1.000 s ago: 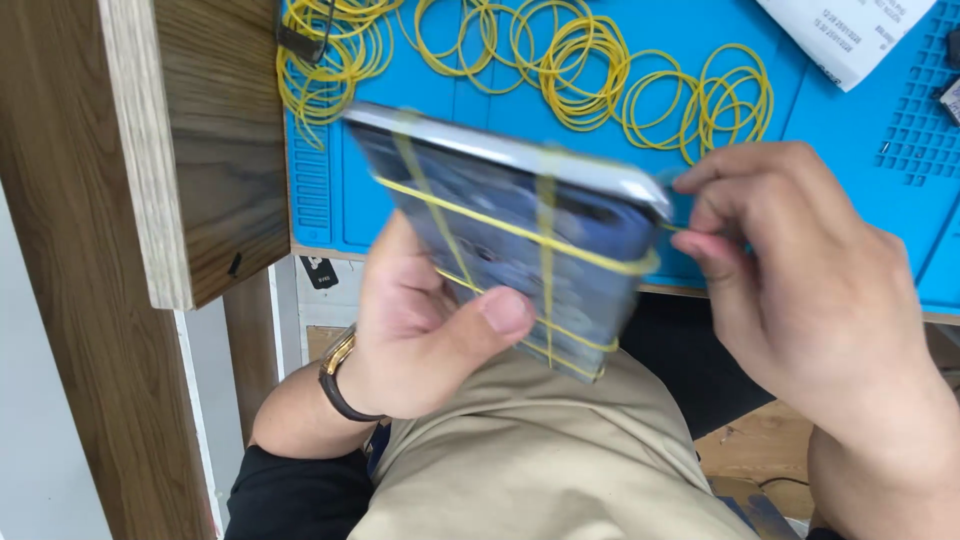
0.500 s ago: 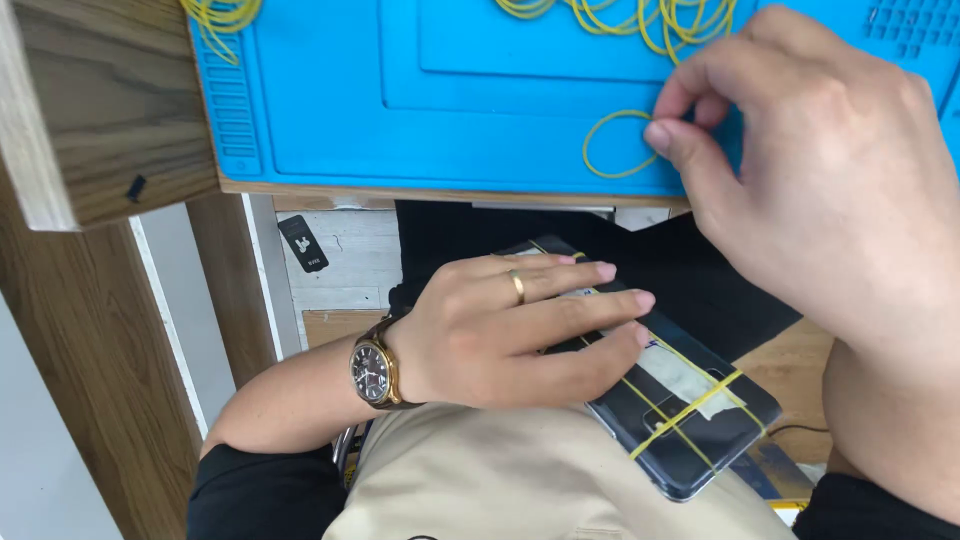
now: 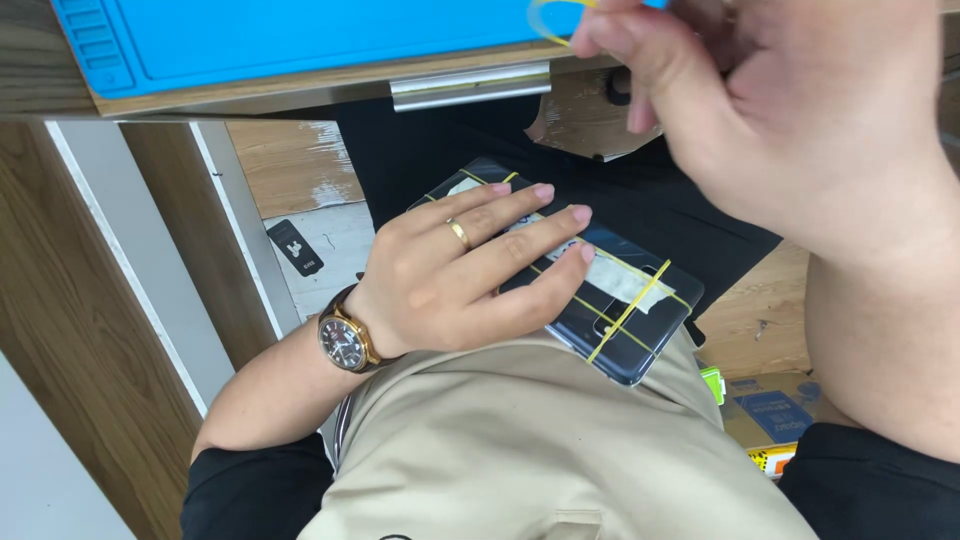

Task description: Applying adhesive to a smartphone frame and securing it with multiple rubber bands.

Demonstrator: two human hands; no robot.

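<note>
My left hand (image 3: 460, 275), with a gold ring and a wristwatch, lies flat on a dark phone (image 3: 610, 300) resting on my lap. Yellow rubber bands cross the phone both ways, and a strip of pale tape sits on its back. My right hand (image 3: 760, 110) is raised near the desk edge at top right and pinches one yellow rubber band (image 3: 550, 18) between its fingertips. The phone's near end is hidden under my left palm.
A blue work mat (image 3: 300, 40) covers the wooden desk top along the upper edge, with a metal drawer handle (image 3: 470, 88) below it. A wooden desk leg (image 3: 90, 330) stands at left. Small boxes (image 3: 775, 415) lie on the floor at lower right.
The phone went from held up at the desk down onto my lap under my left hand. My right hand picked a rubber band off the mat and lifted it.
</note>
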